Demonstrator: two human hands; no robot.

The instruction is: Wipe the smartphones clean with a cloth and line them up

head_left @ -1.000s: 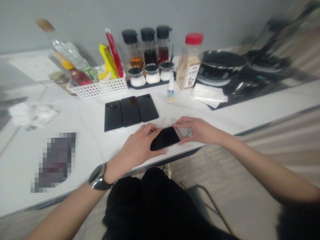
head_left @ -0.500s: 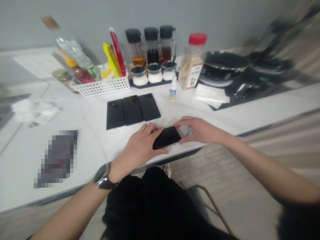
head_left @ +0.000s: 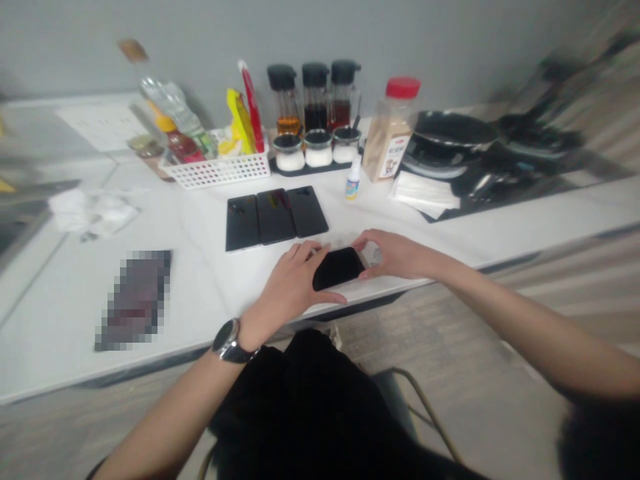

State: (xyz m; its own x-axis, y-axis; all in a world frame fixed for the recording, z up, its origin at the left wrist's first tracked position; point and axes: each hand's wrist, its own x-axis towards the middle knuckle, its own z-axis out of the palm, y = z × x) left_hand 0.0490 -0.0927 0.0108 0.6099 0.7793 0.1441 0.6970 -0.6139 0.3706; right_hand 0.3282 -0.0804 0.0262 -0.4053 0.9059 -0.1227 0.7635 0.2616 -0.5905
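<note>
A black phone [head_left: 339, 268] lies near the counter's front edge, between my two hands. My left hand [head_left: 295, 277] grips its left end, thumb along the near side and fingers at the far side. At the other end, my right hand [head_left: 387, 253] has its thumb and fingers on the phone's right corners. Something clear [head_left: 371, 255], perhaps thin plastic, shows between the right fingers; its shape is hard to make out. Three dark phones [head_left: 276, 216] lie side by side just beyond my left hand. A small white spray bottle [head_left: 353, 179] stands behind the hands.
A white basket [head_left: 220, 171] of bottles and packets, seasoning jars [head_left: 319, 150] and a red-lidded container [head_left: 393, 133] line the wall. Right are tissues [head_left: 425, 195] and a pan [head_left: 453, 130]. Left are crumpled tissue [head_left: 93, 210] and a pixelated item [head_left: 135, 300].
The view has shifted, so the counter items appear further right. Both hands keep their hold on the phone, and the right fingers sit slightly closer in around its end.
</note>
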